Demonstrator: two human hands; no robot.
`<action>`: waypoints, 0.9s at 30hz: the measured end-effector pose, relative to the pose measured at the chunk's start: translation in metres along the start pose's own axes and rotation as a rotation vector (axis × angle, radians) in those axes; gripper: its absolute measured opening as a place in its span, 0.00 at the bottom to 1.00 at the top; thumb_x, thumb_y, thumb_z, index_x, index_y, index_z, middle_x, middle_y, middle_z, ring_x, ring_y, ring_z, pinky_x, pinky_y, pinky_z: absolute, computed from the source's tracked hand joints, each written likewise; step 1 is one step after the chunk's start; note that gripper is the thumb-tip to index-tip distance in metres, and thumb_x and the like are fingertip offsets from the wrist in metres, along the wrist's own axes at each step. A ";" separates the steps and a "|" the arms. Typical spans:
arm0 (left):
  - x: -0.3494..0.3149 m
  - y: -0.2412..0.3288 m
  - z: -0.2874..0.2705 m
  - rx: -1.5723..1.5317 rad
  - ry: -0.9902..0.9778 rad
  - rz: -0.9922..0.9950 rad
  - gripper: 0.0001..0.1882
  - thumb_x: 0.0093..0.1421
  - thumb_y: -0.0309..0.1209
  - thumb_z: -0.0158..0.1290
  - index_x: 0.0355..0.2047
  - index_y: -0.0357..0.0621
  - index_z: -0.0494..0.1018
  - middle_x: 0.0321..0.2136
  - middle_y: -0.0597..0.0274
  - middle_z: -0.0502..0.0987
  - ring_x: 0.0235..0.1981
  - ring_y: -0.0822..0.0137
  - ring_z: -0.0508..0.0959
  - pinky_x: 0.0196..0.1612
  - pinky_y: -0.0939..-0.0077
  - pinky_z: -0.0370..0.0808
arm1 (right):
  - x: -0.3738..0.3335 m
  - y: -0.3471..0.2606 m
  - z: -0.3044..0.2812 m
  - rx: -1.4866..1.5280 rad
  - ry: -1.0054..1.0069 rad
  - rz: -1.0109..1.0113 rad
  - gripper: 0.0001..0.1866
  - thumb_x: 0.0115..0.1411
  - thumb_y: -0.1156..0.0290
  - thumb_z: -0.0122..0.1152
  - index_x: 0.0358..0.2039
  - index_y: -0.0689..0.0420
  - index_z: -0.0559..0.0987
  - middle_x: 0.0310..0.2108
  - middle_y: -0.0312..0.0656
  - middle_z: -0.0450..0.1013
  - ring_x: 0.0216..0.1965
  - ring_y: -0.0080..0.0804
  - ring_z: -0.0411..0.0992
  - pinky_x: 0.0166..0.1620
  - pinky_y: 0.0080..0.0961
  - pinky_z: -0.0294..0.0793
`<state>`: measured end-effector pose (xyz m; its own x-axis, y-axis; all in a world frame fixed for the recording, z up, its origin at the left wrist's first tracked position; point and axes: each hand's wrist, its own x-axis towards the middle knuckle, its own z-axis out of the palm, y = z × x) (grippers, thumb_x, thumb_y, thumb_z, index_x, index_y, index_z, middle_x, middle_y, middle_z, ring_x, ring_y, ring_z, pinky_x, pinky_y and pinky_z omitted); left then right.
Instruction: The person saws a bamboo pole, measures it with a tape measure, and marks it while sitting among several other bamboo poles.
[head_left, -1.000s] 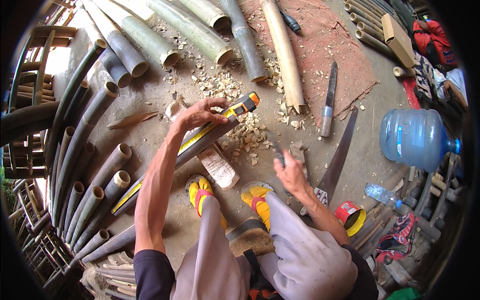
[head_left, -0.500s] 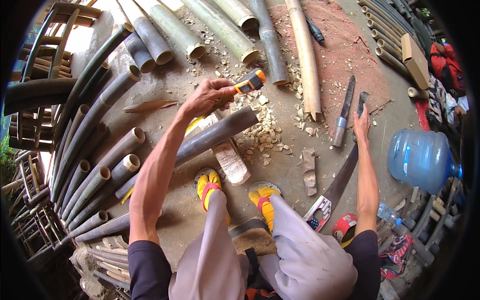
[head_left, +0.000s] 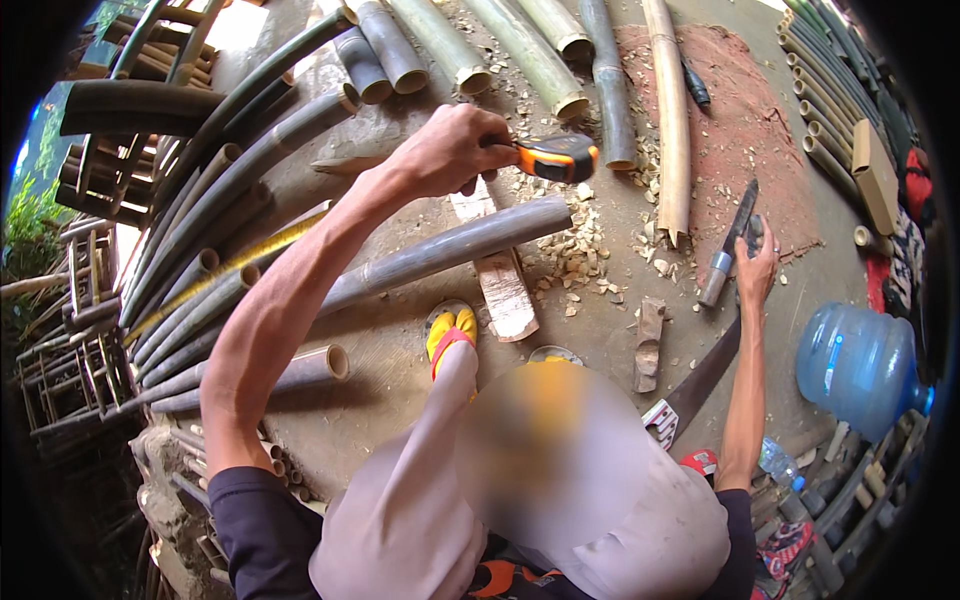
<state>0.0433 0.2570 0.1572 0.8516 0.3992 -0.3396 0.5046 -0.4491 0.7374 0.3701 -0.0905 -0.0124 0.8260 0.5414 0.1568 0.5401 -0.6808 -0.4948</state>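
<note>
My left hand (head_left: 455, 150) is closed round an orange-and-black tape measure (head_left: 558, 158), raised above a dark bamboo pole (head_left: 430, 255). Its yellow tape (head_left: 245, 262) stretches out leftward, passing behind my forearm. The pole rests across a pale wooden block (head_left: 508, 300). On the right, my right hand (head_left: 758, 262) is curled about a dark slender tool (head_left: 753, 228), mostly hidden by the fingers. Just left of that hand lies a long knife (head_left: 730, 245) with a metal-collared handle. A handsaw (head_left: 700, 390) lies on the ground beneath my right forearm.
Several bamboo poles (head_left: 520, 60) lie across the far side, with more stacked at left. A split pole (head_left: 668, 130) crosses a reddish cloth (head_left: 750, 150). Wood chips (head_left: 580, 250) litter the ground. At right is a blue water jug (head_left: 858, 365); a small wood piece (head_left: 648, 345) lies nearer.
The view has shifted, so the scene sits farther right. My left hand has turned over with the tape measure, and the yellow tape shows at greater length. My right hand stays beside the knife.
</note>
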 end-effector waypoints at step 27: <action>-0.015 0.064 0.247 0.309 -0.214 0.704 0.12 0.57 0.34 0.54 0.38 0.41 0.70 0.32 0.50 0.73 0.33 0.50 0.76 0.34 0.59 0.75 | -0.258 -0.091 -0.099 0.540 -0.274 0.154 0.21 0.50 0.66 0.67 0.41 0.62 0.73 0.31 0.47 0.74 0.32 0.38 0.74 0.38 0.32 0.73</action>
<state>0.0975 0.0249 0.0652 0.9778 -0.2089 0.0174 -0.1721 -0.7526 0.6356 0.1236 -0.2166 0.0765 0.7778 0.6127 -0.1402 0.2016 -0.4545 -0.8676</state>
